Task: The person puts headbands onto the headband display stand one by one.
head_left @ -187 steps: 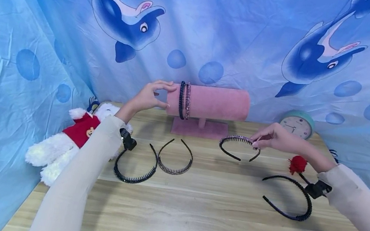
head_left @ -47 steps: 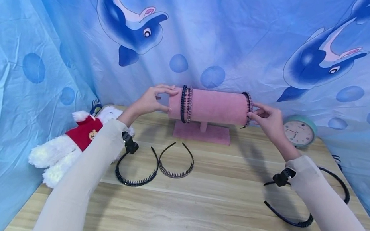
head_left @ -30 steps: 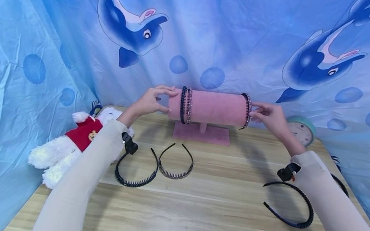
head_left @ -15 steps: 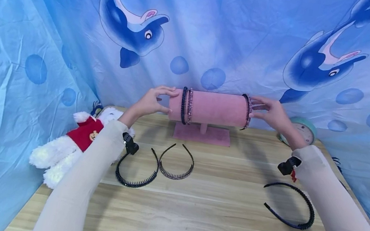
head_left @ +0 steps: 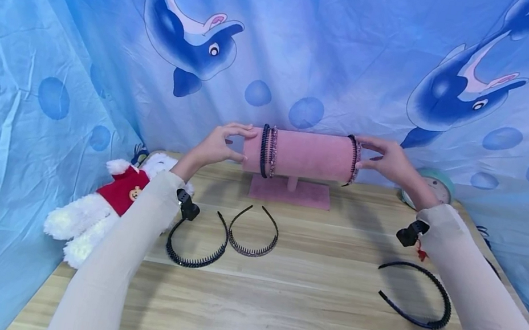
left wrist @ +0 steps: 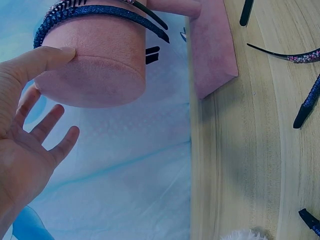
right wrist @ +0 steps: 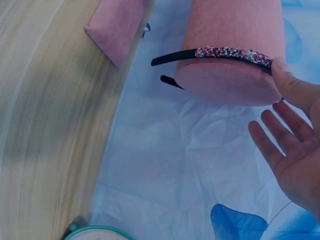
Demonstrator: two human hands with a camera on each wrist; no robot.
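Note:
A pink padded roll on a stand (head_left: 315,156) holds several toothed headbands. My left hand (head_left: 213,145) grips its left end, thumb in front and index finger over the top; the other fingers are spread. Beside it sit a navy headband (head_left: 263,153) and a pink glittery headband (head_left: 273,155). At the right end, another glittery headband (right wrist: 227,52) goes round the roll, its tips sticking out past the underside. My right hand (head_left: 392,161) pinches it against that end, thumb at its front edge in the right wrist view, index finger over the top; the remaining fingers are loose.
On the wooden table lie a navy headband (head_left: 192,263), a pink glittery one (head_left: 250,253) and a dark one (head_left: 444,309) at right. A white plush toy in red (head_left: 122,191) lies left. A green-rimmed clock (head_left: 443,184) and a red item (head_left: 421,253) are partly behind my right arm.
My right hand has carried the glittery headband from above the table onto the roll's right end. Lately its fingers have shifted upward over the headband. My left hand stays at the left end.

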